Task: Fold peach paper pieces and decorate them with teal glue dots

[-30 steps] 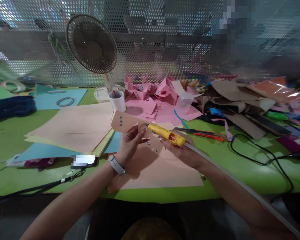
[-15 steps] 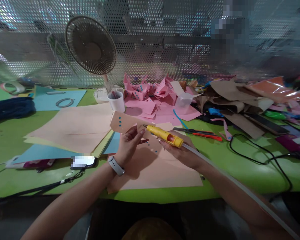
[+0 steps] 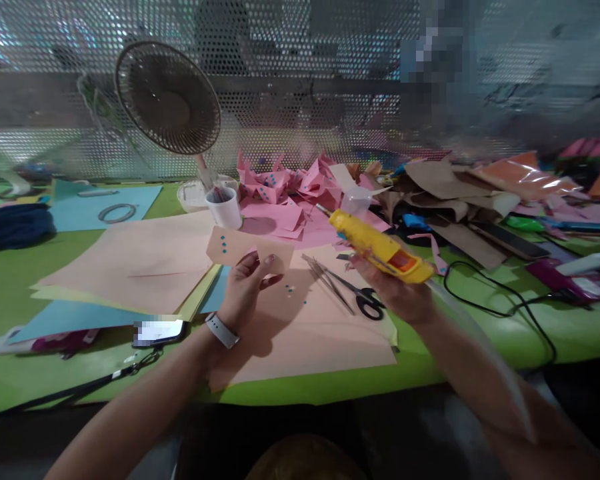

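Note:
My left hand (image 3: 246,283) pinches a small peach paper piece (image 3: 240,247) with blue dots, held above a peach sheet (image 3: 305,337) on the green table (image 3: 480,333). In my right hand (image 3: 397,293) is a yellow glue gun (image 3: 380,248), raised and pulled to the right, its nozzle pointing up-left and away from the paper. A translucent glue stick trails from its back along my right forearm. Black scissors (image 3: 347,293) lie on the peach sheet just below the gun.
A small fan (image 3: 167,97) and a white cup (image 3: 225,208) stand at the back, by a heap of pink paper pieces (image 3: 300,193). Brown and orange sheets (image 3: 470,193) pile at right, with a black cable (image 3: 505,300). Paper stacks (image 3: 130,267) and a phone (image 3: 157,331) lie left.
My right hand lifted the glue gun up and to the right, off the paper piece. The scissors beneath it are uncovered. My left hand keeps the paper piece.

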